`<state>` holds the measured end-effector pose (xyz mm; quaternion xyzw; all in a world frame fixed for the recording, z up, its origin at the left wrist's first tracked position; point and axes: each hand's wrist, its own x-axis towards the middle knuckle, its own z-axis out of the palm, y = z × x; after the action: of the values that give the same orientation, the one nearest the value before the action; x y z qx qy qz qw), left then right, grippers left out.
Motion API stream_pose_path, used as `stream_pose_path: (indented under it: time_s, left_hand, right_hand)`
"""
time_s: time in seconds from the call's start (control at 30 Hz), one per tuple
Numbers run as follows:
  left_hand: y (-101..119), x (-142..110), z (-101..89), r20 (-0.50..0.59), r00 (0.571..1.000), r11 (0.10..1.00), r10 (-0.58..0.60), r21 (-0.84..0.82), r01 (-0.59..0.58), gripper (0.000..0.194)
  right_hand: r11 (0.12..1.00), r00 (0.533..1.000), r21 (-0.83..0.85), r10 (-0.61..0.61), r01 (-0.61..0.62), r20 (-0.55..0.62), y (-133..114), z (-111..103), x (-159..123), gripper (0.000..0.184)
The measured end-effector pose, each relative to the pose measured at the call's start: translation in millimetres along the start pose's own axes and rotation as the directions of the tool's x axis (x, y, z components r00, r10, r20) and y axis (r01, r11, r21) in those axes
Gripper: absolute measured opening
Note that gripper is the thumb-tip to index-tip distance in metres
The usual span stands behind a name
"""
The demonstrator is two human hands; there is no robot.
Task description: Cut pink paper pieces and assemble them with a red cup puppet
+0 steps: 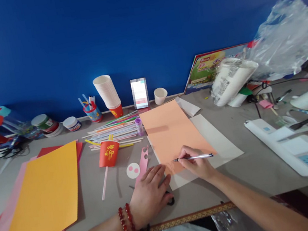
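Between the fingers of my right hand (196,163) is a pen (199,156), its tip over the lower left part of an orange sheet of paper (174,128). Faint curved lines show on the paper by the tip. My left hand (153,190) lies flat with fingers stretched at the sheet's lower left corner. Partly under it are a pink paper strip (143,160) with holes cut in it and a black scissor handle (171,200). A white paper disc (133,170) with two pink dots lies just left of these. White paper (220,140) sticks out beneath the orange sheet.
Left are yellow paper (42,189) and a red cup (109,153) on a straw. Behind lie many straws (115,131), a purple glue stick (139,126), stacked cups (107,91), a phone (140,93) and a white cup (160,95). A power strip (280,145) sits right.
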<state>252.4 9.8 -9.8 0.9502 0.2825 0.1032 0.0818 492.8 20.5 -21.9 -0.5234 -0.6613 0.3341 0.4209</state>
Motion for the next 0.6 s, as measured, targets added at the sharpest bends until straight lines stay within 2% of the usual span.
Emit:
stream_pose_path:
  time_s: [0.6]
  left_hand:
    - [-0.3,-0.3,2.7,-0.004,1.0,1.0,-0.008,-0.005,0.008,0.048]
  right_hand:
    - [0.996,0.999,-0.089,-0.026,0.027,0.019,-1.1,0.5,-0.6,0.016]
